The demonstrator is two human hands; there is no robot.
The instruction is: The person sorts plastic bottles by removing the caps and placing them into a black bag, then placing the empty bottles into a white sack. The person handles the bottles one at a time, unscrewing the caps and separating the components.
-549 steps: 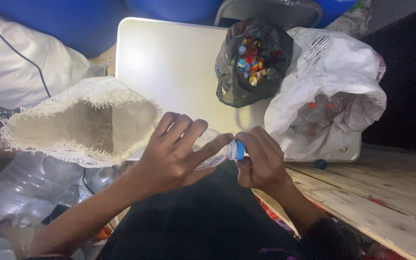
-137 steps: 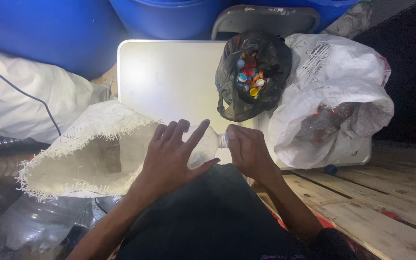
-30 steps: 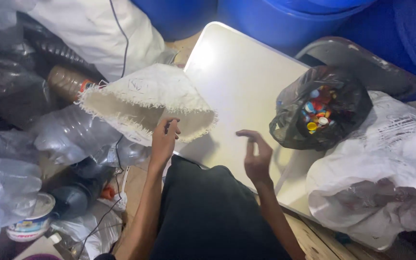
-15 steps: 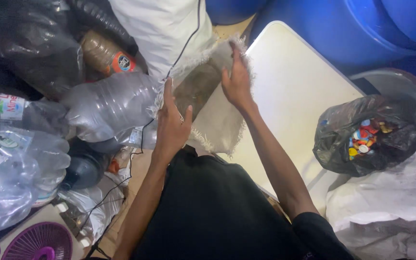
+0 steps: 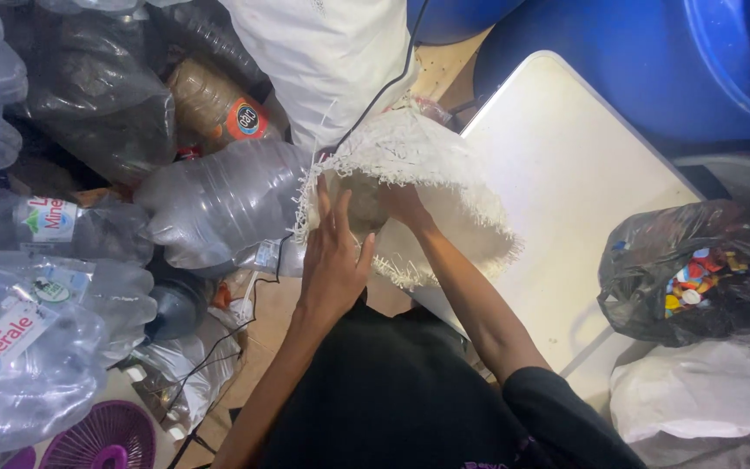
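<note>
Gaping at mid-frame, the frayed white sack [image 5: 410,187] opens toward both hands: left hand [image 5: 333,260], fingers flat and spread, presses its near rim; right hand [image 5: 403,204] reaches inside, fingers hidden.

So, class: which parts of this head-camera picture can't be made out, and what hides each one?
- Head view: right hand fingers, tucked under the frayed white sack rim.
- Sack contents, hidden by its own folds.
- Left hand palm, turned away.
- Black bag of caps: lower contents covered by plastic.
</note>
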